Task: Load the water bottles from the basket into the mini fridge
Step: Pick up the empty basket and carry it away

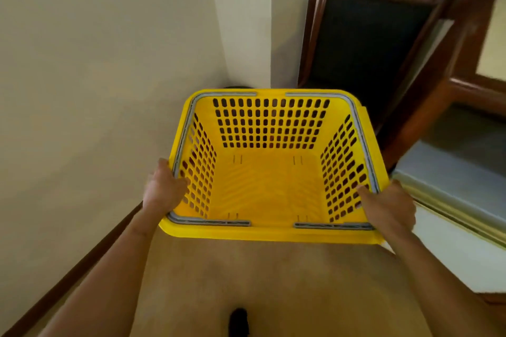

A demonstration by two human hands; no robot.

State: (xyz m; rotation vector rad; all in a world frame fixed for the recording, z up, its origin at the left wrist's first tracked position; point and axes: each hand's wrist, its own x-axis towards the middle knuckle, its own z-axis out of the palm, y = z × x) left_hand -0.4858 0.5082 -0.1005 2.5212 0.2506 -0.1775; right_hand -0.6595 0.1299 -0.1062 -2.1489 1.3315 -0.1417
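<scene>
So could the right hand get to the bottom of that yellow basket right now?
Probably yes: the basket is open-topped with nothing inside, and the right hand grips its rim, though it would have to let go.

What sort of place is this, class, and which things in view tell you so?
Probably an indoor room, perhaps a home or hotel: plain cream walls with a dark skirting board, dark wooden cabinetry, and a white appliance, possibly the mini fridge, beside the yellow basket.
</scene>
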